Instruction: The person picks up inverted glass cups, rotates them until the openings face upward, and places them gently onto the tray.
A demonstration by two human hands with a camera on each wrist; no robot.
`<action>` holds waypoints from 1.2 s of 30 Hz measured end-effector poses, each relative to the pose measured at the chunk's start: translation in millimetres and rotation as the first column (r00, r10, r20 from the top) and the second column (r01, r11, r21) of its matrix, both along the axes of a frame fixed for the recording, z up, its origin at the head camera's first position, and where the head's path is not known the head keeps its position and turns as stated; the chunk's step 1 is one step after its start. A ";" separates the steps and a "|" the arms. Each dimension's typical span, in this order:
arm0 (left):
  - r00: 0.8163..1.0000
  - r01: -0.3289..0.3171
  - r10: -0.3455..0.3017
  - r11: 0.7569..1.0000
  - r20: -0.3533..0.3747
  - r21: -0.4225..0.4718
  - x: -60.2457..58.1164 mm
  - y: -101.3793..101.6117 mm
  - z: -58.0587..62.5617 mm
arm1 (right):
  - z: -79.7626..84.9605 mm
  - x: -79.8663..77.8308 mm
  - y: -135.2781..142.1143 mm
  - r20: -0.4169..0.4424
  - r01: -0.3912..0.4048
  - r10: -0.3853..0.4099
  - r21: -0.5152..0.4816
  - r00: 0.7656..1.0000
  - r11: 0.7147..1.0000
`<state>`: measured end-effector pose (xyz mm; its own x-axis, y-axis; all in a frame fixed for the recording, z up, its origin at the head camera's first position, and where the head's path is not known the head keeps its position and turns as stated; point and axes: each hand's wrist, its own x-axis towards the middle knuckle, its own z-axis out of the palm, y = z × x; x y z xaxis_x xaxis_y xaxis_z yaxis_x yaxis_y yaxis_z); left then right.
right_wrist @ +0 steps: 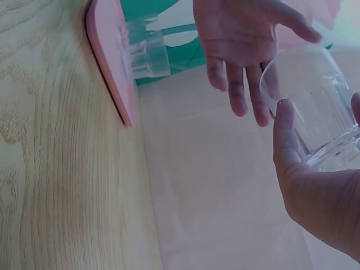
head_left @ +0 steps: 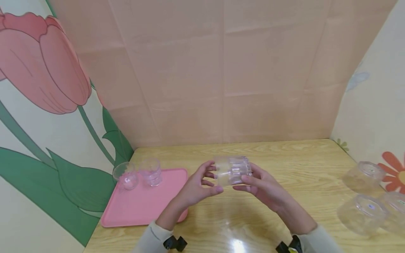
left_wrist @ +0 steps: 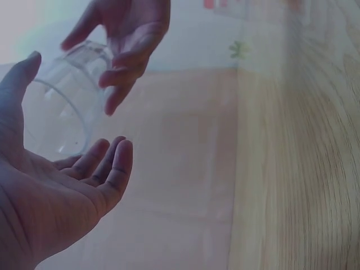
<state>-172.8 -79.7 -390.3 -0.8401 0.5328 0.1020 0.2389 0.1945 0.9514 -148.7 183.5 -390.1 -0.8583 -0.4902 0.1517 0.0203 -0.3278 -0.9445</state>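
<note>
A clear drinking glass (head_left: 233, 170) with a fluted lower part is held on its side above the wooden table, its mouth facing left. My right hand (head_left: 267, 188) grips it around the base end, with the thumb on the near side. At the mouth end, my left hand (head_left: 199, 186) is spread, its fingers and thumb around the rim. In the left wrist view the left hand (left_wrist: 67, 197) shows loosely extended fingers beside the glass (left_wrist: 56, 115). From the right wrist, the left hand's fingers look nearly straight behind the rim.
On the left of the table (head_left: 284, 165) lies a pink tray (head_left: 142, 207) bearing two clear glasses, one (head_left: 127, 177) at its corner and another (head_left: 152, 173) beside it. Several clear glasses (head_left: 362, 214) stand bases up at the right edge. A pink sheet (head_left: 221, 70) hangs behind.
</note>
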 end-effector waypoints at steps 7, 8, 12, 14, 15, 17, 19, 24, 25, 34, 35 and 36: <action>1.000 -0.013 0.011 0.997 0.014 0.080 -0.1 8.6 1.1 | -1.2 -1.5 -4.7 -0.026 0.012 -0.011 0.015 1.000 1.000; 1.000 -0.018 0.017 0.996 0.017 0.088 0.0 9.6 1.0 | -1.3 -1.5 -5.3 -0.028 0.016 -0.016 0.019 0.999 1.000; 0.999 -0.040 0.036 0.991 0.031 0.129 -0.5 13.2 0.4 | -1.3 -1.8 -8.1 -0.037 0.020 -0.019 0.025 0.999 0.999; 0.998 -0.048 0.042 0.988 0.042 0.148 -1.0 14.6 0.0 | -1.6 -1.9 -9.4 -0.041 0.019 -0.018 0.024 0.999 1.000; 0.998 -0.052 0.044 0.986 0.050 0.158 -1.0 15.3 0.2 | -1.8 -1.9 -9.9 -0.042 0.018 -0.017 0.021 0.999 1.000; 0.997 -0.059 0.049 0.984 0.061 0.170 -1.1 16.3 0.6 | -2.1 -1.9 -10.7 -0.043 0.019 -0.019 0.015 0.999 1.000; 0.996 -0.065 0.054 0.983 0.068 0.170 -1.4 16.7 0.9 | -2.8 -2.1 -11.2 -0.045 0.020 -0.020 0.010 0.999 1.000; 0.996 -0.074 0.066 0.989 0.063 0.127 -1.7 15.3 2.2 | -3.7 -1.6 -12.5 -0.051 0.013 -0.013 -0.007 0.999 1.000; 0.996 -0.075 0.068 0.990 0.060 0.120 -1.6 14.7 2.4 | -3.4 -1.1 -12.9 -0.051 0.011 -0.011 -0.010 0.999 1.000; 0.997 -0.083 0.083 0.988 0.003 0.130 -0.9 10.0 6.7 | -1.6 -0.2 -16.1 -0.052 -0.013 0.011 -0.031 0.999 0.999; 0.997 -0.083 0.083 0.988 0.002 0.130 -0.8 9.7 7.5 | -1.2 -0.3 -16.5 -0.050 -0.019 0.017 -0.038 0.999 0.999; 0.997 -0.082 0.082 0.988 0.003 0.132 -0.6 9.3 8.2 | -1.1 -0.5 -16.7 -0.047 -0.024 0.022 -0.045 0.999 0.999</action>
